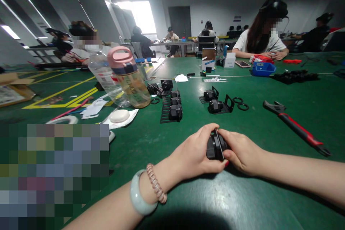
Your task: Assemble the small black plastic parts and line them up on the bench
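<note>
Both hands hold one black plastic cable gland (211, 148) with a flat bracket plate across it, just above the table. My left hand (192, 151) wraps round its left side, with a bangle and a coiled band on the wrist. On the other side, my right hand (241, 152) pinches the piece near the plate, its fingers closed. Beyond the hands lie two similar glands with brackets (216, 106) and two black ring nuts (243, 106). Further left stands a group of more glands on slotted brackets (175, 112).
An adjustable wrench (299, 129) with red and black handle lies to the right. A pink-lidded bottle (129, 79) and a clear plastic bottle (104, 75) stand left, near a white oval object (119, 116). A blue bin (263, 69) is further back. Other people sit at tables.
</note>
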Demonstrator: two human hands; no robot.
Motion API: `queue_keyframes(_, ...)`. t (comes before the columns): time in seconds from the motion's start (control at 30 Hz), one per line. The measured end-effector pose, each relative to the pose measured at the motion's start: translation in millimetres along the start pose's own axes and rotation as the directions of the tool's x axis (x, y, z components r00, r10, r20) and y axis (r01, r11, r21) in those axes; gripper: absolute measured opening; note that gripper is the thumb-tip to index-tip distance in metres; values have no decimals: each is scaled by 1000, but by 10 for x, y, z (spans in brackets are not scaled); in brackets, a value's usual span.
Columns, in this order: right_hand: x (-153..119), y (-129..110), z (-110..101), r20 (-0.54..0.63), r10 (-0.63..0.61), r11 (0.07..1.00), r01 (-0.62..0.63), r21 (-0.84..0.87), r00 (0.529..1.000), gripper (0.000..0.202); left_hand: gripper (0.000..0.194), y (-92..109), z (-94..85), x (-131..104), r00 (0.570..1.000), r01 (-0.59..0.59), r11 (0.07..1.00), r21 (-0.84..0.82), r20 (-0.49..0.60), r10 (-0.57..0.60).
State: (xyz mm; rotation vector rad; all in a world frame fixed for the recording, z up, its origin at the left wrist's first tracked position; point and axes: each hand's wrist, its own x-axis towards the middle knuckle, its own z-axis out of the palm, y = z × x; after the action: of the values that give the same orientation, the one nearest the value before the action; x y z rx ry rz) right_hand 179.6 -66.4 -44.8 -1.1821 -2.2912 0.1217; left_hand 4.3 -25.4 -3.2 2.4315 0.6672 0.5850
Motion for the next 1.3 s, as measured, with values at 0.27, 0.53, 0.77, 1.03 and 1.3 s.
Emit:
queue_keyframes(0.27, 26, 17, 3, -25, -17, 996, 19, 86, 1000, 52, 67, -46, -30, 16, 997, -76, 992, 99, 26, 73)
queue_keyframes(0.53, 53, -17, -11, -100, 26, 979, -5, 205, 995, 41, 62, -78, -117, 57, 986, -160, 968, 193, 71, 149)
queue_keyframes(0.77, 53, -17, -36, -347, -76, 980, 134, 146, 935, 50, 62, -99, -147, 78, 999, -45, 993, 109, -5, 45)
queue_keyframes(1.03, 59, -23, -112, -301, -321, 916, 375, 142, 898, 51, 59, -49, -93, 91, 999, 21, 987, -159, -34, -27)
queue_keyframes(1.3, 61, -5, -110, -275, -346, 898, 401, 180, 897, 50, 61, -54, -72, 90, 994, 68, 952, -298, -56, -89)
